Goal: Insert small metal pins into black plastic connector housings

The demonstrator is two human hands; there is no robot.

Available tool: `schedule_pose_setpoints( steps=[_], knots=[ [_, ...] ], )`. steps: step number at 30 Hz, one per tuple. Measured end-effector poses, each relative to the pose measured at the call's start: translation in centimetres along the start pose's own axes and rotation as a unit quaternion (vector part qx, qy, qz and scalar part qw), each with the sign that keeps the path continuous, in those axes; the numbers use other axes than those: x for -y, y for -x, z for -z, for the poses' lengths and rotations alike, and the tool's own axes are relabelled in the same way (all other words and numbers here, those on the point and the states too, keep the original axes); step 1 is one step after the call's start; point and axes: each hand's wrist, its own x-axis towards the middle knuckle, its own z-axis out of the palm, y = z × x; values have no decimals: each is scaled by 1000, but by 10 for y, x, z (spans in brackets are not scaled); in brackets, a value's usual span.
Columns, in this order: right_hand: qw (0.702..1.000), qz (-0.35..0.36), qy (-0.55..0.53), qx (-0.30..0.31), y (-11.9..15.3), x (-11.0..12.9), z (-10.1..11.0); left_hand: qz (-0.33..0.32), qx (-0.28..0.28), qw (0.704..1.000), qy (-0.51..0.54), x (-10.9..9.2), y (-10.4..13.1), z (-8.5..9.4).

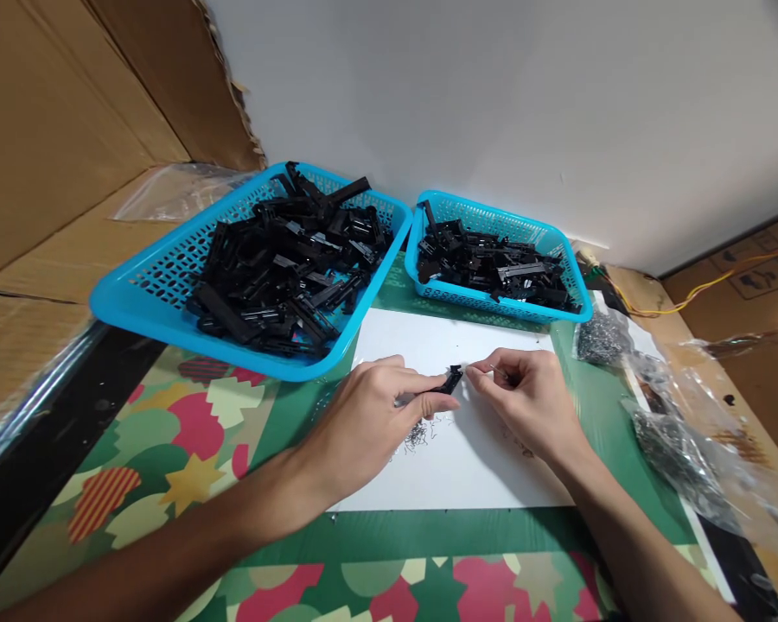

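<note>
My left hand (pixel 382 406) grips a small black plastic part (pixel 452 380) between thumb and fingers, its notched end pointing up and right. Close to that end, my right hand (pixel 525 389) is closed in a pinch around a thin metal piece (pixel 493 370), whose exact kind is too small to make out. Both hands are above a white sheet (pixel 486 475). On the sheet, partly hidden by my left hand, lies a loose pile of tiny thin wire pieces (pixel 417 434). A few brownish bits (pixel 525 451) are under my right hand.
A large blue basket (pixel 149 320) heaped with black plastic parts (pixel 285 268) stands at the back left. Behind the sheet is a smaller blue basket (pixel 480 302) of similar parts. Plastic bags of small metal pieces (pixel 600 337) lie at the right. A yellow cable (pixel 680 302) runs nearby.
</note>
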Motion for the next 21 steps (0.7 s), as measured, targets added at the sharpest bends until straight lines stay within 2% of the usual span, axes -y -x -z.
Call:
schedule_pose_setpoints(
  steps=[10, 15, 21],
  knots=[
    [1000, 1, -3, -9, -1, 2, -3, -4, 13, 1000, -16, 2, 3, -3],
    [1000, -15, -20, 11, -1, 1, -3, -1, 15, 1000, -20, -1, 3, -2],
    [1000, 8, 11, -6, 0, 0, -7, 11, 30, 999, -27, 1, 3, -2]
  ],
)
